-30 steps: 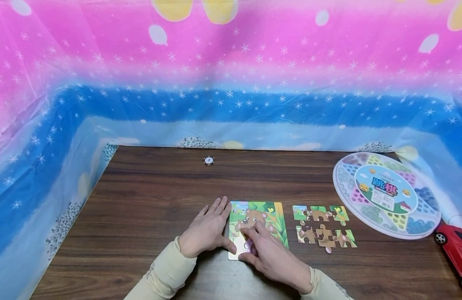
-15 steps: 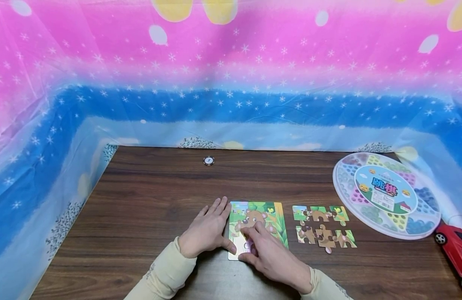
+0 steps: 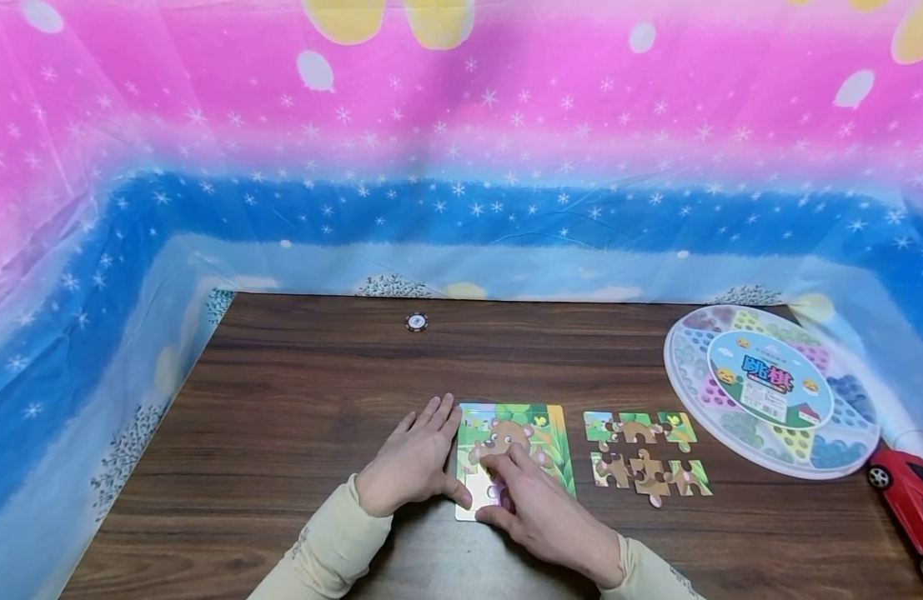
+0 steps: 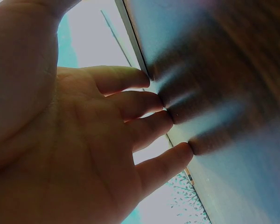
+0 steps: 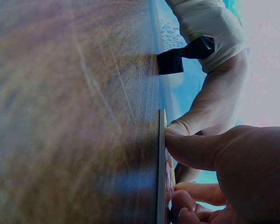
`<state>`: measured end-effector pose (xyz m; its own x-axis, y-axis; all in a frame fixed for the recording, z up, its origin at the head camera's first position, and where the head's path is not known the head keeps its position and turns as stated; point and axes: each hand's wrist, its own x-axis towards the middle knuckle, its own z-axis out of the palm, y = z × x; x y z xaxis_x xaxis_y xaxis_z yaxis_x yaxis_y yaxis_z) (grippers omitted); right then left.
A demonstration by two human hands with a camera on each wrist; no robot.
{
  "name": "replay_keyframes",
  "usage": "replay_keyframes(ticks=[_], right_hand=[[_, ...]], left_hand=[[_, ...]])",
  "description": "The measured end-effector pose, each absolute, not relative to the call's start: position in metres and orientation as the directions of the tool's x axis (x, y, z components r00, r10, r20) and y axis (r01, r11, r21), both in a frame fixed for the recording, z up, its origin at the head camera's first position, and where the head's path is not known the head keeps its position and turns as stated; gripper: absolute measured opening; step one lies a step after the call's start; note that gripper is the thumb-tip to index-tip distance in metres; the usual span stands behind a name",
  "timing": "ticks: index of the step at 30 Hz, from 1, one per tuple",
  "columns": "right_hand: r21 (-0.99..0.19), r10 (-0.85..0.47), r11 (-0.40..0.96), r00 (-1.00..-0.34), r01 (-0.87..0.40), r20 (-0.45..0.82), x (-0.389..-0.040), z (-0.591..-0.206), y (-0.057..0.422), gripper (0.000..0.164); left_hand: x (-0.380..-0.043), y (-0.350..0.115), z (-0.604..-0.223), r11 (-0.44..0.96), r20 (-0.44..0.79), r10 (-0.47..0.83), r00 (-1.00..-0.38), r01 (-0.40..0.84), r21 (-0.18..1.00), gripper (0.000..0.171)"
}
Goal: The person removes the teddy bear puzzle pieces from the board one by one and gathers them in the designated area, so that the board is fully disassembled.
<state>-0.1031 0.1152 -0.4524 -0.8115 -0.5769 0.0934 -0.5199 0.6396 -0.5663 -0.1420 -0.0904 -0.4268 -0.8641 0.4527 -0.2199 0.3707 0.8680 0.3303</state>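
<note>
A jigsaw board [image 3: 554, 417] with a bear picture lies on the wooden table near its front. Along its left side rests my left hand [image 3: 412, 462], fingers straight and slightly spread, thumb over the lower left corner. In the left wrist view, that hand's fingertips [image 4: 189, 148] meet the tabletop. My right hand [image 3: 536, 508] bends over the lower part of the board. Its thumb is at the near edge, and its curled fingers pinch about a pinkish puzzle piece [image 5: 169, 170], mostly hidden by the hand. Glare whitens the board's lower left.
Several bear puzzle pieces [image 3: 641, 429] lie in two rows right of the board. Farther right is a round Chinese checkers set [image 3: 769, 392], with a red toy car [image 3: 911, 508] beside it. A poker chip [image 3: 417, 322] lies near the back edge. Patterned cloth [image 3: 461, 200] surrounds the table.
</note>
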Motion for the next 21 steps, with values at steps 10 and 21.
replay_keyframes(ticks=[10,21], right_hand=[[-0.581,-0.584,0.625,-0.806,-0.521,0.095,-0.1035,-0.4526,0.1161,0.049],[-0.57,-0.574,0.643,-0.814,-0.511,0.082,-0.1033,-0.4527,0.1144,0.051]], left_hand=[[-0.1421,-0.0897,-0.4268,0.87,-0.225,0.45,-0.864,0.369,0.327,0.119],[-0.1425,-0.09,-0.4269,0.876,-0.233,0.444,-0.865,0.365,0.315,0.119]])
